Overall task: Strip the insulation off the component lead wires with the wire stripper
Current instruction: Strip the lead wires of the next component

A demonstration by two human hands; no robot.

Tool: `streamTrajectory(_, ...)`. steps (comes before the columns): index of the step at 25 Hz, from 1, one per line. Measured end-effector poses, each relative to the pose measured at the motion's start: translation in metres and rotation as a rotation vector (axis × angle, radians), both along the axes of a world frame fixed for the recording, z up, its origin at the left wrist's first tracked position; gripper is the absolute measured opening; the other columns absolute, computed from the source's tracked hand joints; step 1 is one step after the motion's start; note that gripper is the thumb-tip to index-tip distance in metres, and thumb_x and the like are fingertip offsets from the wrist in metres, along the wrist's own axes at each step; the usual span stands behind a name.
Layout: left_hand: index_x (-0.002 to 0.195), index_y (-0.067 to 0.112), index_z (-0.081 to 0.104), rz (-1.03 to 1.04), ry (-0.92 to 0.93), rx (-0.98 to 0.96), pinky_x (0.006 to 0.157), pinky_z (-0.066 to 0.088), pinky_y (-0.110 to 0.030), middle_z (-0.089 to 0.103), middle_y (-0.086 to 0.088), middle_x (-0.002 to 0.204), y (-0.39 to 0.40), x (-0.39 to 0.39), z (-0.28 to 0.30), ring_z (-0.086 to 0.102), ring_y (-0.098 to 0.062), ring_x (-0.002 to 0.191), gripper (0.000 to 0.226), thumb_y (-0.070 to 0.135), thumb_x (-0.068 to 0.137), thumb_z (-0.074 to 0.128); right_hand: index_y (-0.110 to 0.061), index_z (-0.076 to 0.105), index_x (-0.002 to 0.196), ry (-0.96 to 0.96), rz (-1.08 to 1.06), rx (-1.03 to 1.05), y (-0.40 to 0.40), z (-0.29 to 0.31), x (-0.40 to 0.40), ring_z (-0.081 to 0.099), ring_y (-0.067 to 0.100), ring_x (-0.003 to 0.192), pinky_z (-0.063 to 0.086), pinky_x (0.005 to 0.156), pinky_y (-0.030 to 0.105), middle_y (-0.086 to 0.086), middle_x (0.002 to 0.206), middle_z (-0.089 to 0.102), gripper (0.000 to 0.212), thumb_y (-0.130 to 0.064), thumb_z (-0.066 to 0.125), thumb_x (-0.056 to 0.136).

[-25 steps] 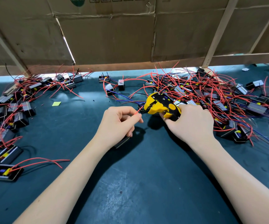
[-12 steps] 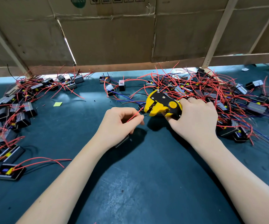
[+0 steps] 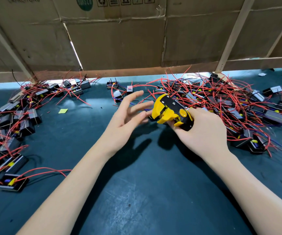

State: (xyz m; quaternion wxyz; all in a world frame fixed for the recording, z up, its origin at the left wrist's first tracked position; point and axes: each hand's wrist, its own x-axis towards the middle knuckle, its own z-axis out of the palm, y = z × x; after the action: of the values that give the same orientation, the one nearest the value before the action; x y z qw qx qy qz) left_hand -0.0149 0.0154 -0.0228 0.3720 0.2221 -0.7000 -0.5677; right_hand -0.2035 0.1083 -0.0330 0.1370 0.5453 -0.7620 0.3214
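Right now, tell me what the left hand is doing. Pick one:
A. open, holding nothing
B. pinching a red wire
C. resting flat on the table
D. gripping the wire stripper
A: the left hand has its fingers spread and empty, while the right hand grips the wire stripper.

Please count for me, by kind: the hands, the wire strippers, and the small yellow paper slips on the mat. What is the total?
hands: 2, the left hand and the right hand
wire stripper: 1
yellow paper slip: 1
total: 4
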Motion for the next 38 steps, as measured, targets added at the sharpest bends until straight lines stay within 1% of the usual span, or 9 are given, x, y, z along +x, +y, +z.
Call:
streamTrajectory(2,0.144,0.018,0.035,-0.059,-0.068,0.02,0.096,0.051,-0.029,0.057,-0.005,0.138,-0.002,0.002,-0.002,0.064,-0.016,0.115,0.051,0.005,0.098,0.051,-0.016,0.053,0.067,-0.047,0.024,-0.061,0.002,0.002,0.002,0.055,0.033,0.069,0.04,0.06,0.038,0.003,0.066,0.056,0.04,-0.048,0.071,0.079)
streamTrajectory(7,0.124,0.01,0.058,0.265,-0.201,-0.147,0.091,0.05,-0.028,0.069,-0.009,0.112,-0.023,0.023,0.004,0.065,-0.025,0.101,0.034,-0.004,0.092,0.058,-0.016,0.045,0.062,-0.157,0.184,-0.117,0.005,0.009,0.006,0.039,0.021,0.06,0.035,0.057,0.038,-0.001,0.057,0.045,0.039,-0.045,0.066,0.078)
streamTrajectory(12,0.123,0.006,0.058,1.06,-0.642,-0.603,0.099,0.038,-0.045,0.06,-0.021,0.123,-0.066,0.082,0.006,0.051,-0.037,0.116,0.037,0.009,0.087,0.061,-0.009,0.055,0.07,-0.583,0.604,0.035,0.011,0.009,0.016,0.041,0.029,0.064,0.035,0.062,0.041,0.015,0.064,0.048,0.051,-0.058,0.061,0.08)
streamTrajectory(15,0.131,-0.002,0.042,1.336,-0.937,-0.479,0.108,0.025,-0.058,0.029,-0.033,0.148,-0.083,0.12,-0.005,0.023,-0.049,0.139,0.059,0.015,0.081,0.069,-0.014,0.058,0.076,-0.594,0.687,0.107,0.013,0.011,0.021,0.043,0.03,0.063,0.036,0.06,0.04,0.013,0.066,0.05,0.045,-0.059,0.063,0.077)
streamTrajectory(17,0.136,-0.008,0.036,1.305,-1.059,-0.304,0.112,0.02,-0.057,0.019,-0.034,0.153,-0.086,0.13,-0.012,0.015,-0.048,0.143,0.069,0.017,0.082,0.071,-0.015,0.059,0.078,-0.613,0.698,0.117,0.013,0.012,0.022,0.042,0.028,0.063,0.036,0.06,0.04,0.013,0.066,0.05,0.044,-0.058,0.061,0.077)
streamTrajectory(21,0.127,-0.007,0.053,1.272,-1.156,-0.359,0.103,0.029,-0.052,0.044,-0.034,0.135,-0.088,0.135,-0.019,0.036,-0.048,0.127,0.045,0.009,0.086,0.064,-0.002,0.06,0.08,-0.71,0.67,0.112,0.014,0.013,0.015,0.056,0.033,0.074,0.043,0.072,0.045,0.018,0.075,0.06,0.059,-0.061,0.055,0.086)
streamTrajectory(25,0.106,0.008,0.069,1.33,-1.015,-0.409,0.092,0.036,-0.049,0.06,-0.028,0.115,-0.092,0.141,-0.014,0.046,-0.046,0.113,0.023,0.003,0.086,0.058,0.001,0.063,0.083,-0.881,0.643,0.085,0.013,0.016,0.009,0.063,0.021,0.071,0.048,0.068,0.022,0.019,0.078,0.067,0.057,-0.056,0.052,0.082)
streamTrajectory(31,0.111,0.02,0.063,1.334,-0.732,-0.453,0.086,0.043,-0.044,0.064,-0.017,0.11,-0.086,0.124,-0.003,0.051,-0.035,0.108,0.022,0.018,0.09,0.06,0.006,0.063,0.083,-1.021,0.616,0.052,0.013,0.018,0.006,0.064,0.02,0.069,0.048,0.063,0.016,0.025,0.081,0.064,0.063,-0.056,0.052,0.079)
streamTrajectory(38,0.12,0.003,0.056,1.084,-1.053,-0.395,0.091,0.042,-0.053,0.062,-0.028,0.115,-0.085,0.123,-0.015,0.046,-0.045,0.116,0.029,0.011,0.092,0.056,0.003,0.063,0.085,-1.06,0.581,0.067,0.013,0.017,0.001,0.066,0.019,0.069,0.051,0.065,0.019,0.022,0.081,0.067,0.065,-0.061,0.052,0.078)
